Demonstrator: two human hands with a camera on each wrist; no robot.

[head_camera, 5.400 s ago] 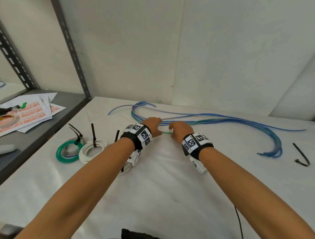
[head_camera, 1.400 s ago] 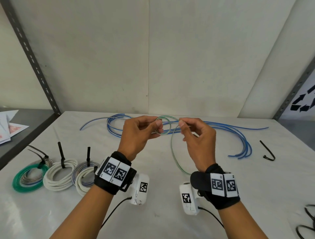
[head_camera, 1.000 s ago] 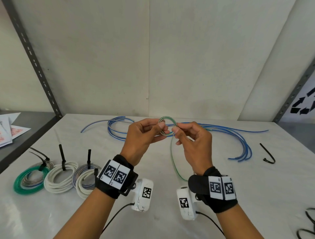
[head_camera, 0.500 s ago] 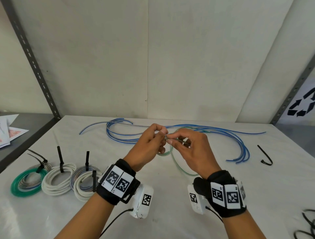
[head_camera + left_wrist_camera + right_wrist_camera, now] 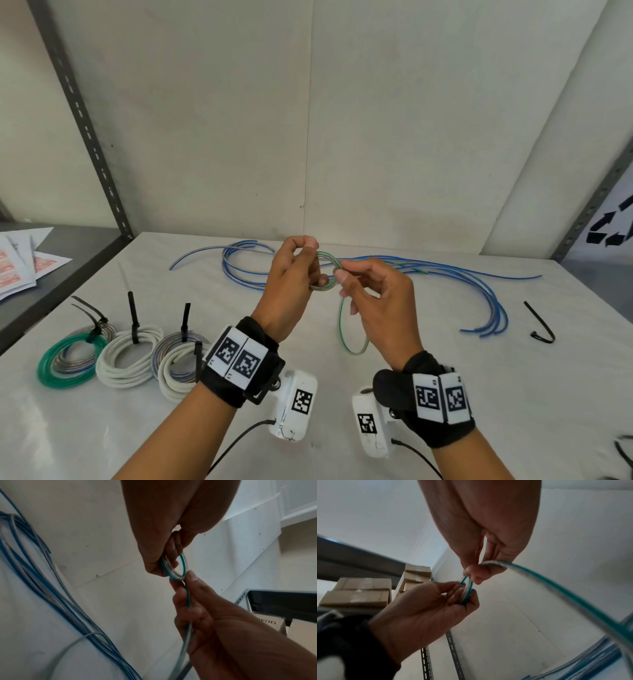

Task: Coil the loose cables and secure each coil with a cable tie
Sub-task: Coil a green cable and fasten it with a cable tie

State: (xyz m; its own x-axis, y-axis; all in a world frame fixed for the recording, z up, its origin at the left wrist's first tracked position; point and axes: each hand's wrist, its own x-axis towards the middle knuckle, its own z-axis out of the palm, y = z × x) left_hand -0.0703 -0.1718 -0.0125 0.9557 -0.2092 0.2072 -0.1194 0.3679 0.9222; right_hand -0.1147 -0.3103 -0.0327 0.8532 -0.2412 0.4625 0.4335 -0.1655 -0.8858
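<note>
Near the table's left edge lie the finished coils, each cinched with a black tie: a green coil, a white coil, and a grey and white coil. Above the middle, the left hand pinches a small started coil of the green-striped cable, while the right hand pinches the same cable just beside it, feeding the next loop; its tail hangs down to the table. Toward the back edge the blue cables lie loose, uncoiled. Near the right edge, a spare cable tie waits. Judging by this, roughly half remains.
</note>
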